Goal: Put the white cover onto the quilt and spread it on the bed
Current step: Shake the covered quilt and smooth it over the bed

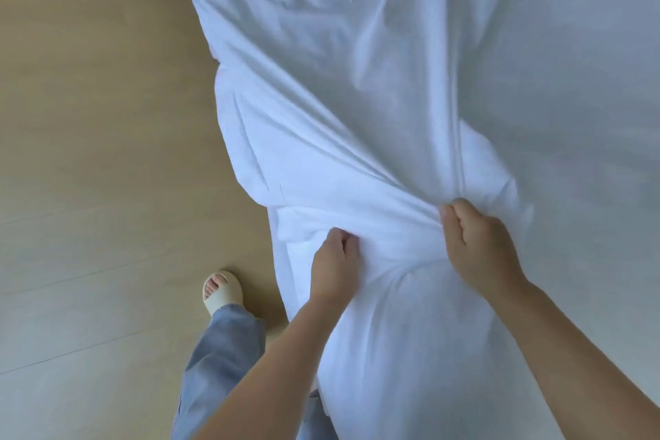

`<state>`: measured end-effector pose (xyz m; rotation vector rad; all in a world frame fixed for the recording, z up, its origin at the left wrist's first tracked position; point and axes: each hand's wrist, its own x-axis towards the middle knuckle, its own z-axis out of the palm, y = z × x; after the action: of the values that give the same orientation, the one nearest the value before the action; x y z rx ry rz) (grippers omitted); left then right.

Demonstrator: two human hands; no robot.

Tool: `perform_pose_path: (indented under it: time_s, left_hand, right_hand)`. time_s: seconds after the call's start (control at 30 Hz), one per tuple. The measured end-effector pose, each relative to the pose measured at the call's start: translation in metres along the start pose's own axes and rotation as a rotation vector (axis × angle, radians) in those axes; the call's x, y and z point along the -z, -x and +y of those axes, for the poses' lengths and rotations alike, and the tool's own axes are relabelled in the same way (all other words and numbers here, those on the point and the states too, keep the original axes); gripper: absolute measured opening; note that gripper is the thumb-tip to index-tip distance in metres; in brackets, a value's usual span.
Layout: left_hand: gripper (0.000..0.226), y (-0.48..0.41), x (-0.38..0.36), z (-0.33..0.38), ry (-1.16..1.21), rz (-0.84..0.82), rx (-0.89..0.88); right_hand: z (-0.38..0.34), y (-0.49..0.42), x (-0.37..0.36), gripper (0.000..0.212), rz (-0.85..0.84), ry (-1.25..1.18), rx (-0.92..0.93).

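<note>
Now left hand [334,268] and right hand [478,243] pinch the creased, perhaps stuffed white cover [393,82].

A pale wood-look plank floor [89,118] fills the frame from 7 to 11 o'clock, its faint seams rising slightly toward 3 o'clock. At about 7 o'clock a cream open-toed slide sandal [225,293] stands flat on it, bare toes [213,284] pointing toward 12 o'clock. A wide light-blue denim trouser leg [218,368] drapes over the sandal's heel and runs to the 6 o'clock edge.
</note>
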<state>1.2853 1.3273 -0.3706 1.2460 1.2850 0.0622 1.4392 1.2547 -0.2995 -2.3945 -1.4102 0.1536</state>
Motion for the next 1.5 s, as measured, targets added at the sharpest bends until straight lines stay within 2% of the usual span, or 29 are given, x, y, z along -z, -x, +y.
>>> perform_pose_path:
  time_s: [0.07,0.13,0.2,0.27,0.33,0.4,0.47,0.57,0.67,0.73,0.83,0.9,0.97,1.0,1.03,1.1,1.17,1.2,1.27,1.33,1.37,1.4,1.43,1.5]
  left_hand:
    - [0.025,0.021,-0.019,-0.006,-0.025,0.038,-0.089]
    - [0.027,0.035,-0.033,-0.022,-0.036,0.075,-0.095]
    - [0.043,0.059,-0.048,-0.038,0.031,0.000,0.009]
    - [0.052,0.082,-0.066,-0.047,0.140,-0.113,0.125]
    - [0.043,0.104,-0.083,-0.050,0.155,-0.145,0.141]
    - [0.040,0.117,-0.094,-0.048,0.134,-0.094,0.112]
    - [0.038,0.122,-0.101,-0.046,0.081,-0.048,0.073]
    - [0.033,0.127,-0.099,-0.040,-0.050,0.003,-0.015]
    - [0.037,0.148,-0.071,-0.031,-0.147,0.066,-0.084]
    - [0.040,0.175,-0.043,-0.033,-0.271,0.136,-0.113]
    - [0.041,0.230,-0.007,-0.039,-0.500,0.235,-0.163]
    - [0.041,0.252,0.004,-0.036,-0.539,0.305,-0.220]
    - [0.036,0.247,0.003,-0.036,-0.643,0.318,-0.178]
    - [0.031,0.235,-0.001,-0.041,-0.717,0.281,-0.140]
    - [0.024,0.220,-0.006,-0.052,-0.771,0.234,-0.090]
    - [0.020,0.191,-0.015,-0.079,-0.812,0.152,0.015]
    - [0.034,0.169,-0.022,-0.110,-0.678,0.151,0.072]
    - [0.037,0.163,-0.027,-0.123,-0.560,0.186,0.068]
    - [0.045,0.162,-0.039,-0.147,-0.343,0.288,-0.005]
    - [0.079,0.168,-0.053,-0.172,-0.201,0.338,-0.010]
    - [0.099,0.173,-0.058,-0.179,-0.091,0.337,0.020]
    - [0.107,0.175,-0.063,-0.184,0.054,0.323,0.050]
    - [0.100,0.176,-0.064,-0.184,0.185,0.304,0.080]
    - [0.059,0.180,-0.057,-0.170,0.293,0.244,0.094]
  right_hand:
    - [0.020,0.005,0.012,0.029,0.066,0.011,0.010]
    - [0.031,0.011,0.011,0.031,0.102,0.050,-0.037]
    - [0.034,0.030,-0.001,0.033,0.053,0.054,-0.088]
    - [0.036,0.058,-0.020,0.048,-0.037,-0.010,-0.074]
    - [0.036,0.090,-0.028,0.069,-0.152,-0.128,-0.128]
    - [0.041,0.116,-0.025,0.081,-0.161,-0.218,-0.221]
    - [0.044,0.136,-0.016,0.085,-0.123,-0.288,-0.297]
    - [0.036,0.169,-0.003,0.081,-0.154,-0.385,-0.355]
    - [0.021,0.206,-0.002,0.074,-0.182,-0.206,-0.315]
    - [0.011,0.220,-0.008,0.055,-0.154,-0.129,-0.266]
    - [-0.010,0.230,-0.008,0.048,-0.166,-0.169,-0.179]
    - [-0.025,0.237,0.001,0.043,-0.189,-0.238,-0.106]
    - [-0.038,0.244,0.009,0.036,-0.254,-0.279,-0.037]
    - [-0.039,0.250,0.008,0.035,-0.339,-0.267,0.001]
    - [-0.037,0.258,0.004,0.038,-0.449,-0.208,0.048]
    - [-0.024,0.275,-0.015,0.069,-0.576,0.116,0.198]
    - [-0.008,0.285,-0.043,0.107,-0.571,0.364,0.246]
    - [-0.003,0.285,-0.055,0.115,-0.525,0.413,0.243]
    - [0.006,0.276,-0.071,0.105,-0.471,0.425,0.246]
    - [0.011,0.267,-0.077,0.076,-0.387,0.382,0.289]
    - [0.011,0.262,-0.076,0.069,-0.349,0.345,0.312]
    - [0.010,0.259,-0.071,0.066,-0.360,0.317,0.327]
    - [0.008,0.256,-0.063,0.061,-0.366,0.276,0.325]
    - [-0.003,0.246,-0.036,0.047,-0.416,0.199,0.257]
